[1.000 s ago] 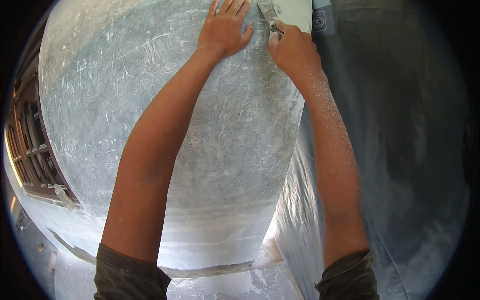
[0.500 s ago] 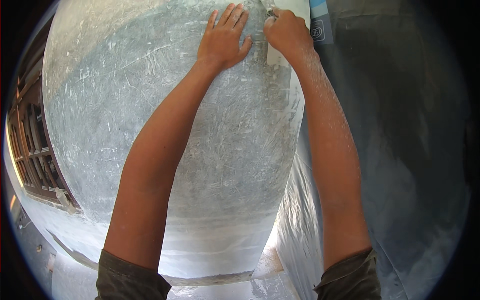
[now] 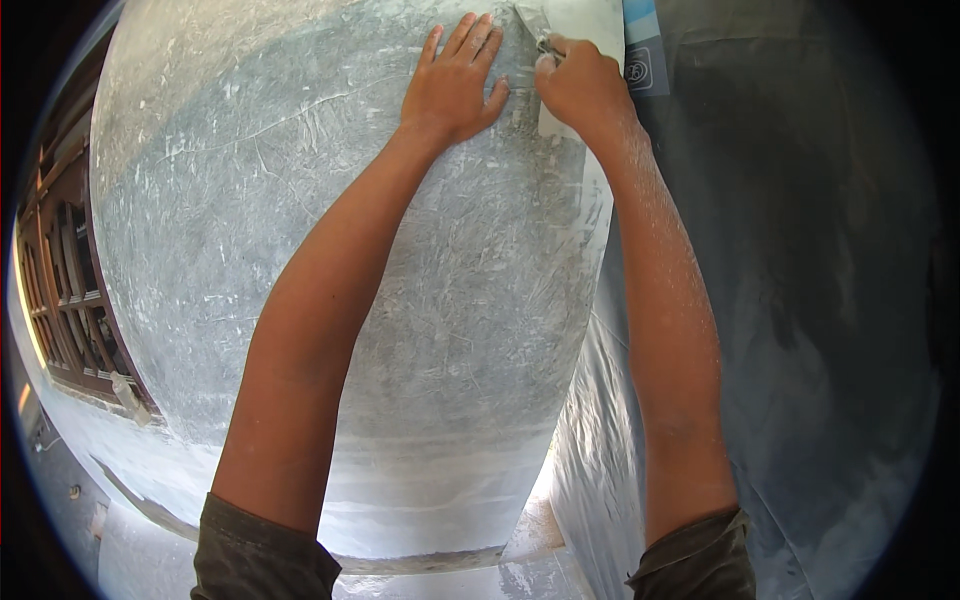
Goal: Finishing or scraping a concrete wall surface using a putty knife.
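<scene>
A grey plastered wall [image 3: 250, 210] with whitish smears and scratches stands in front of me. My left hand [image 3: 455, 90] lies flat against its upper part, fingers spread, holding nothing. Close to the wall's right edge, my right hand [image 3: 588, 88] is closed round a putty knife [image 3: 533, 22]. The thin blade points up and left against the wall; the handle is mostly hidden in my fingers. Just below that hand is a smooth white patch [image 3: 556, 122] on the wall. Pale dust covers my right forearm.
A dark sheet [image 3: 800, 250] hangs along the right side, with a blue and grey printed strip [image 3: 645, 55] at its top. Shiny crumpled plastic sheeting [image 3: 600, 430] falls beside the wall's lower right edge. On the far left is a brown wooden window frame [image 3: 75, 285].
My right hand has slid slightly down with the putty knife, and more of the blade shows. My left hand stays flat on the wall. The whole view has shifted slightly.
</scene>
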A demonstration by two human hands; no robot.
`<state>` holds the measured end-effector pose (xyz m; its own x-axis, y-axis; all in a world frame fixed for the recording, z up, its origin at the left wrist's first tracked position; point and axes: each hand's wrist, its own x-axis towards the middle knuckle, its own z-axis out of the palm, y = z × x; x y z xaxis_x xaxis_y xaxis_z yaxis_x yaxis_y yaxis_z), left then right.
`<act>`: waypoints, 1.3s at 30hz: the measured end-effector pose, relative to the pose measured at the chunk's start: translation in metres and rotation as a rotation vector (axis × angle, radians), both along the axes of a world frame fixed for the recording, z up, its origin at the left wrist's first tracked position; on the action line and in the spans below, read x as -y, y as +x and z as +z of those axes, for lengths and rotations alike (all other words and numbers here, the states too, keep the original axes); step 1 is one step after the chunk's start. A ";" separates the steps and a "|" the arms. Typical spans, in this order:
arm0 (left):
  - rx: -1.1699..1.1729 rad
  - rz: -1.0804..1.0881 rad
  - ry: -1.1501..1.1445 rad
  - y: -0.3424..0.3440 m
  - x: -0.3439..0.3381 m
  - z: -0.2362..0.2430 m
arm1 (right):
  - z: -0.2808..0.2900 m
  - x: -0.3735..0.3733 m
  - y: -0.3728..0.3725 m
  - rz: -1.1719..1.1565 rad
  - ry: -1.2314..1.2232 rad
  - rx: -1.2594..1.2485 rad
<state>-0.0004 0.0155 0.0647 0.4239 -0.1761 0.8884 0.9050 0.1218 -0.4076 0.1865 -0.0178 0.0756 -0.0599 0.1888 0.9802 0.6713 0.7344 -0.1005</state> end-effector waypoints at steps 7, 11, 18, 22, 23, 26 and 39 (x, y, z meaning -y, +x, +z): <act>-0.011 0.023 0.004 0.003 0.000 0.001 | 0.003 -0.007 0.007 -0.007 -0.034 0.004; -0.018 0.018 0.006 0.003 -0.001 0.001 | 0.018 -0.009 0.004 -0.024 0.026 0.008; -0.008 0.007 0.011 -0.001 0.002 0.002 | 0.010 -0.005 -0.002 -0.045 0.006 -0.004; -0.004 -0.023 -0.047 0.006 0.000 0.001 | 0.039 -0.008 0.003 -0.095 0.014 -0.011; 0.001 -0.016 -0.044 0.002 0.001 0.000 | 0.035 -0.007 0.002 -0.066 0.010 0.000; 0.018 -0.014 -0.057 -0.008 0.005 -0.002 | 0.012 -0.009 -0.004 -0.049 0.002 0.033; 0.032 -0.007 -0.050 -0.009 0.004 -0.002 | 0.005 -0.005 -0.005 -0.070 -0.024 0.049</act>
<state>-0.0093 0.0113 0.0625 0.3943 -0.1336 0.9092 0.9183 0.0959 -0.3841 0.1812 -0.0126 0.0801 -0.0937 0.2177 0.9715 0.7255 0.6832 -0.0831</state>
